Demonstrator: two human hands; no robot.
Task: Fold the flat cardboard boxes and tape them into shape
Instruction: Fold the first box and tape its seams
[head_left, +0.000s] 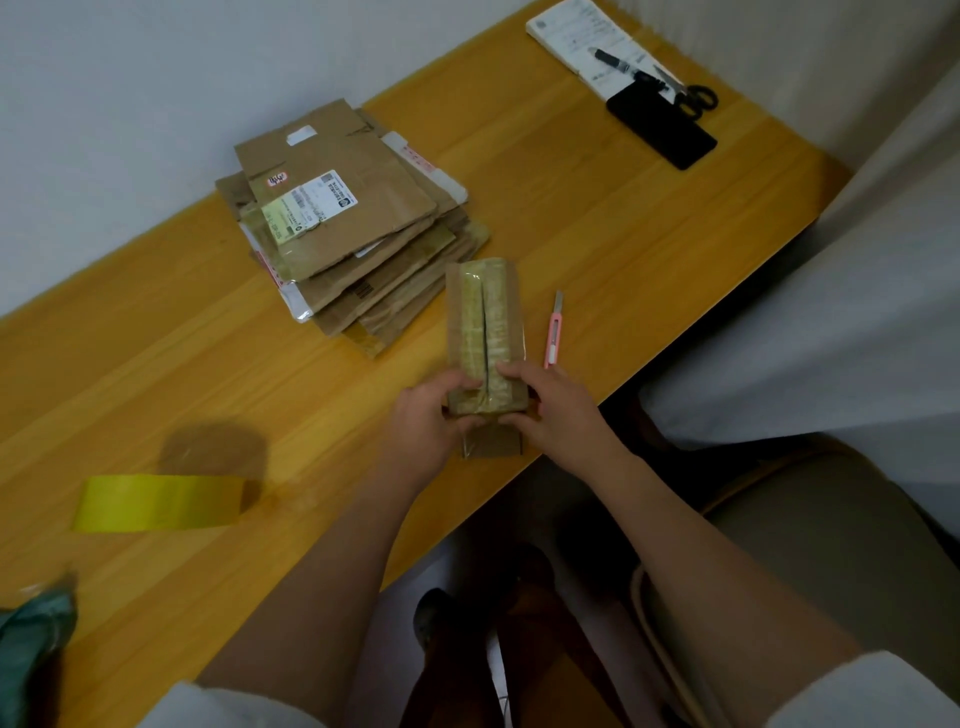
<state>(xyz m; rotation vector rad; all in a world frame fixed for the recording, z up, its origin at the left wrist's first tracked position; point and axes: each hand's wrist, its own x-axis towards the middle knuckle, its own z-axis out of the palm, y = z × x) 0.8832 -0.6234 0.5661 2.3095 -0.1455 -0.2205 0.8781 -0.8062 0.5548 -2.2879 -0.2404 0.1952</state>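
Both hands are gripping the small box's (485, 332) near end, left hand (428, 421) and right hand (550, 410) curling round it; pink cutter (554, 330) lying just beyond the right fingertips

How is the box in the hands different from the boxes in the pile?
The box in the hands is folded up into shape, while the pile of boxes lies flat. The left hand and right hand grip the box at its near end; nobody touches the pile. The box has a slit down the middle of its taped top; the pile's top box shows a white label. Both are brown cardboard with old tape, on the same wooden table.
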